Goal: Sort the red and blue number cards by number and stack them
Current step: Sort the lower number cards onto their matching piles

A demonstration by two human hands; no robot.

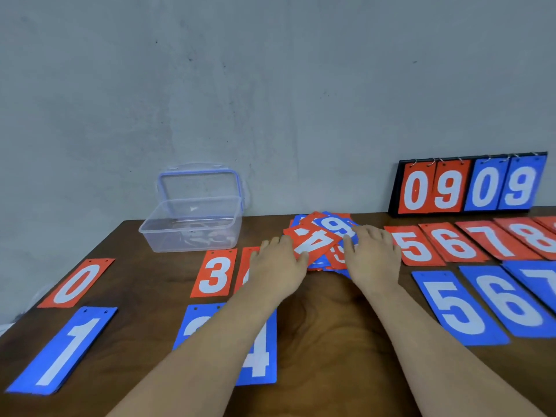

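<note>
Bare forearms stretch over the grained wooden table (325, 320) to a loose pile of thin rectangular cards (334, 224) at its middle. The right hand (374, 255) rests flat on it with fingers spread. The left hand (276, 261) lays its thumb on the top red 4 card (316, 240); whether it pinches is unclear.

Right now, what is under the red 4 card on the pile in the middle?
Under the red 4 card lie more red and blue cards. One blue card shows a 6 or 9. The other numbers are covered.
</note>
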